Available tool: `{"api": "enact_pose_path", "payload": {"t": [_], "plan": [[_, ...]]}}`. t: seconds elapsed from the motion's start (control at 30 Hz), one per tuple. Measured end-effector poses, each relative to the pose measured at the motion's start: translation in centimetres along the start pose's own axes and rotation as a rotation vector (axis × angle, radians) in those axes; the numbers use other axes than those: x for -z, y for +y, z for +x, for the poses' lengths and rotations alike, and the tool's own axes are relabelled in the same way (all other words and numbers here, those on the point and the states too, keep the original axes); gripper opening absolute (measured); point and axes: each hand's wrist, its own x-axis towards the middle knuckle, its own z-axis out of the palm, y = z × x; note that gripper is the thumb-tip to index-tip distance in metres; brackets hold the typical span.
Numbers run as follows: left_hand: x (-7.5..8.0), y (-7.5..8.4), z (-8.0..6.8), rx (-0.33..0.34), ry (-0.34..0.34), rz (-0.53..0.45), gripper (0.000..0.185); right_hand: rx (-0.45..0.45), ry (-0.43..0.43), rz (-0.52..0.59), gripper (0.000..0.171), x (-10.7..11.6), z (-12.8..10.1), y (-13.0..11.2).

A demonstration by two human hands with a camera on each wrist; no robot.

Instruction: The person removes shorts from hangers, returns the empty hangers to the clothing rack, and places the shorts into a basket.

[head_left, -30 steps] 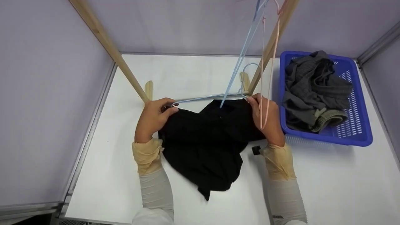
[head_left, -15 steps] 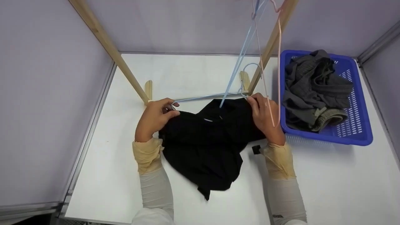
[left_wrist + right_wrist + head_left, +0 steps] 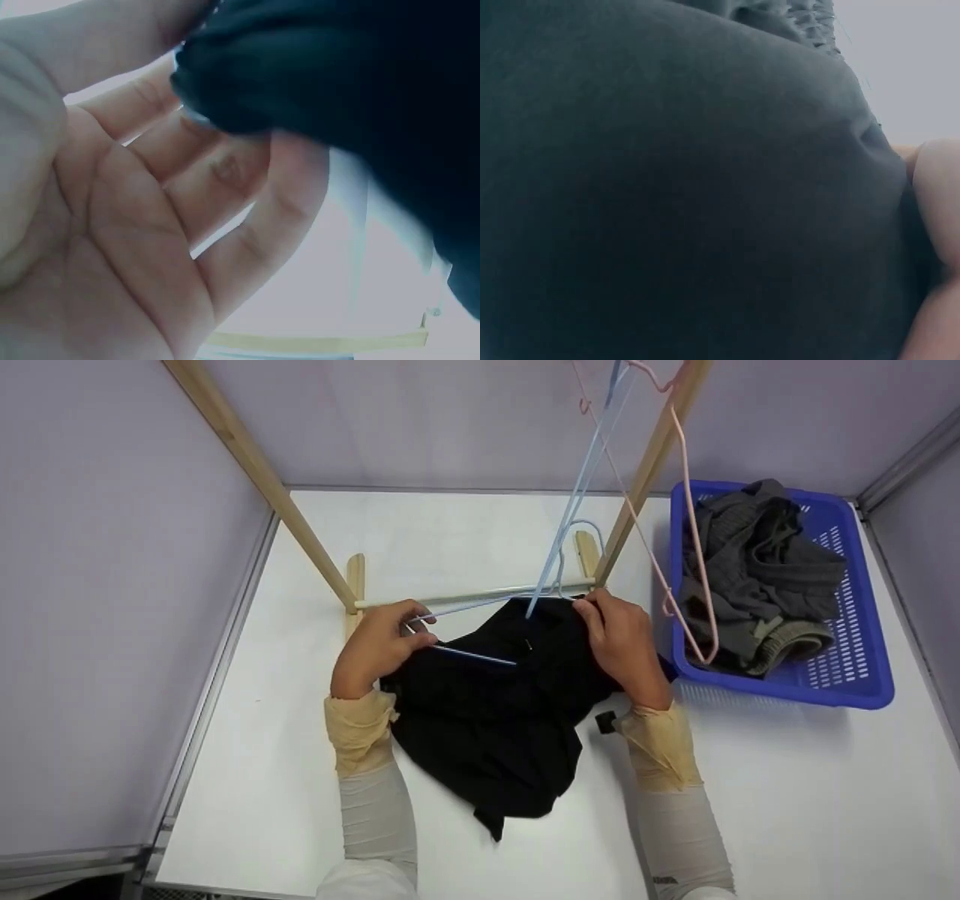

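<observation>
Black garment point(image 3: 495, 705) lies bunched on the white table point(image 3: 750, 810) between both hands, its upper edge under their fingers. Compared with a second ago, the blue wire hanger point(image 3: 480, 604) has one arm pushed into the cloth, its lower wire now showing across the fabric. The left hand point(image 3: 379, 645) pinches the hanger's end; the right hand point(image 3: 619, 645) grips the garment's collar beside the hook.

"What did the person wear?"

"Pale grey ribbed sleeves on both forearms, with a crumpled, tan, translucent cuff above each wrist. Both the left hand point(image 3: 379, 645) and right hand point(image 3: 622, 649) were bare."

"Anything else?"

"A small black device sat by the right wrist."
</observation>
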Motion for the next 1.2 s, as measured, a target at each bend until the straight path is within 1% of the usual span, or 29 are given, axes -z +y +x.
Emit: {"api": "enact_pose_path", "payload": {"t": [0.13,0.27,0.33,0.43,0.53,0.6,0.7,0.77,0.87,1.0,1.1,1.2], "plan": [[-1.0,1.0,0.5,-0.060,0.006,0.062,0.021,0.010,-0.023,0.004,0.027,-0.4,0.0,-0.5],[-2.5,2.3,1.2,-0.158,0.048,0.131,0.023,0.038,-0.058,-0.024,0.030,-0.8,0.0,-1.3],[-3.3,2.9,1.6,-0.215,0.086,0.146,0.024,0.053,-0.072,-0.034,0.031,-1.0,0.0,-1.9],[-4.5,3.7,2.0,-0.295,0.162,0.152,0.025,0.071,-0.078,-0.048,0.031,-1.2,-0.1,-2.7],[-5.4,4.2,2.4,-0.345,0.232,0.133,0.028,0.089,-0.088,-0.053,0.032,-1.4,-0.2,-3.4],[-5.9,4.4,2.6,-0.363,0.266,0.110,0.028,0.128,-0.078,-0.076,0.032,-1.6,-0.3,-3.8],[-6.5,4.7,2.8,-0.379,0.298,0.084,0.028,0.202,-0.054,-0.124,0.032,-2.1,-0.6,-4.5],[-6.9,5.0,2.8,-0.392,0.311,0.065,0.028,0.261,-0.028,-0.160,0.030,-2.5,-0.7,-4.8],[-7.4,5.3,3.0,-0.431,0.320,0.047,0.028,0.308,-0.020,-0.182,0.028,-2.9,-0.9,-5.1],[-7.7,5.5,3.1,-0.466,0.317,0.024,0.032,0.330,-0.016,-0.183,0.027,-2.9,-1.0,-5.2],[-7.7,5.5,3.2,-0.463,0.307,0.013,0.035,0.321,-0.006,-0.167,0.025,-2.7,-1.0,-5.0],[-7.4,5.3,3.0,-0.445,0.292,0.006,0.035,0.317,-0.003,-0.149,0.023,-2.5,-1.1,-4.7]]}}
